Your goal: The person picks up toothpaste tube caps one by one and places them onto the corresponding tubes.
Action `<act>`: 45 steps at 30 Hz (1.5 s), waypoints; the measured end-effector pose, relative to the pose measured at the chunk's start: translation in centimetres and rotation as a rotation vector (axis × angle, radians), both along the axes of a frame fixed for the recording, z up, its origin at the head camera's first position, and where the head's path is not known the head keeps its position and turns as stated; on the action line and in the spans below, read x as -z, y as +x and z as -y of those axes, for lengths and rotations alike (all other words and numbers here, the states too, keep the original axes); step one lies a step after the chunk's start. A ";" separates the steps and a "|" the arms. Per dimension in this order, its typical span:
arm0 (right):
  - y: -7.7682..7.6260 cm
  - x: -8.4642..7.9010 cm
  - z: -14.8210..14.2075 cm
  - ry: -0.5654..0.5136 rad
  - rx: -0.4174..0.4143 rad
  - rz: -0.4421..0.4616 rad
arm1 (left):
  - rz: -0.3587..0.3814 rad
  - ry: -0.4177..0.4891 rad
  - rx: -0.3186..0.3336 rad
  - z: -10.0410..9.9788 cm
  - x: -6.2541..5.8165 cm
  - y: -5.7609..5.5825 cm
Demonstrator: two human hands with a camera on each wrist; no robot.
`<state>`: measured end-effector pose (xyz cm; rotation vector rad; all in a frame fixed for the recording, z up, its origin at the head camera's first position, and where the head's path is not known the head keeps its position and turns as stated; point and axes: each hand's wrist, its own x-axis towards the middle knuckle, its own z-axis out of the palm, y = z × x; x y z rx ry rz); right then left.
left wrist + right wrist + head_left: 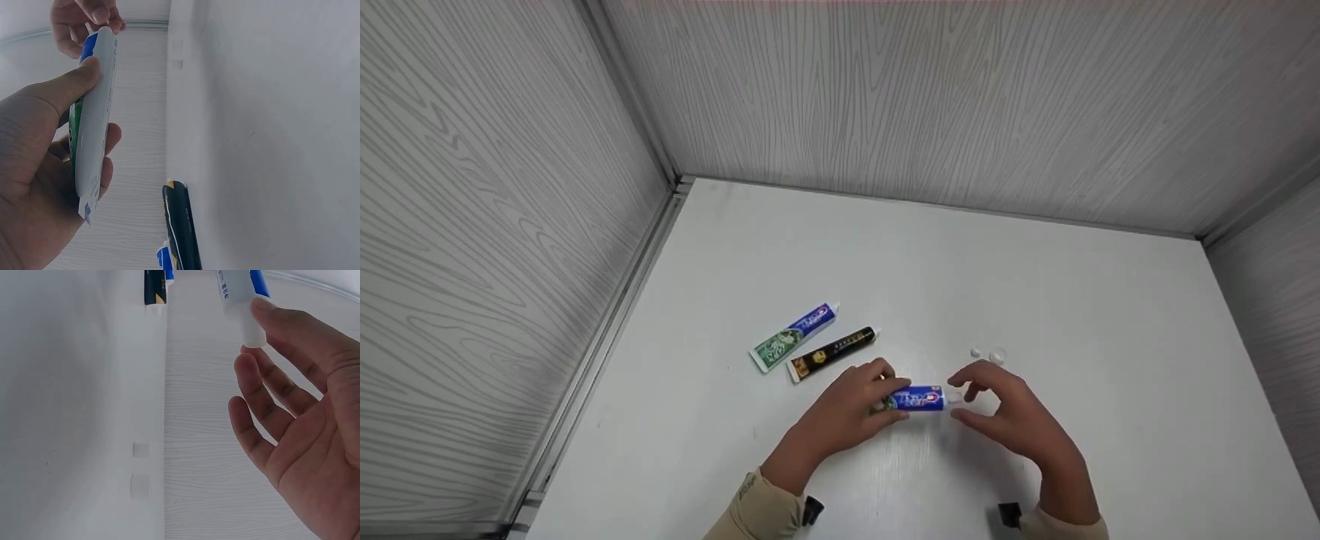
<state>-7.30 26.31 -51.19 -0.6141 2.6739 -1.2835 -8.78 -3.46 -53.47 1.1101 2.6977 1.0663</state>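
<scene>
My left hand (851, 405) grips a blue and green toothpaste tube (922, 398) around its body, thumb on one side and fingers on the other. The tube's white cap (254, 331) points toward my right hand (1005, 409). That hand is spread around the cap, its thumb near or against it; the other fingers are bent loosely and do not pinch it. In the left wrist view the tube's pale back (97, 112) shows above the table, and the right fingers (101, 14) are at its capped end.
Left of the hands lie a black toothpaste tube (832, 354) and another blue and green tube (795, 337), both with narrow white nozzles showing. A small white cap (976, 352) and a larger clear cap (997, 355) stand beyond the right hand. Wood-grained panels (922, 97) border the white table (930, 262).
</scene>
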 end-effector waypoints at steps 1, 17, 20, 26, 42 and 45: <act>0.0 0.0 0.0 -0.001 -0.002 -0.004 | -0.002 0.001 0.001 0.0 0.0 0.0; -0.2 0.4 0.0 -0.001 -0.027 0.006 | -0.004 -0.012 -0.006 -0.1 0.3 0.0; -0.2 0.4 -0.1 -0.012 -0.029 0.014 | -0.005 -0.010 -0.007 -0.1 0.3 0.0; -0.2 0.4 0.0 -0.006 -0.020 0.038 | -0.001 -0.007 -0.002 -0.1 0.4 -0.1; -0.1 0.3 0.0 -0.017 -0.046 0.003 | -0.009 0.001 0.014 -0.2 0.1 0.0; 0.0 0.2 0.1 -0.002 -0.040 0.007 | -0.008 -0.002 0.014 -0.3 0.1 0.0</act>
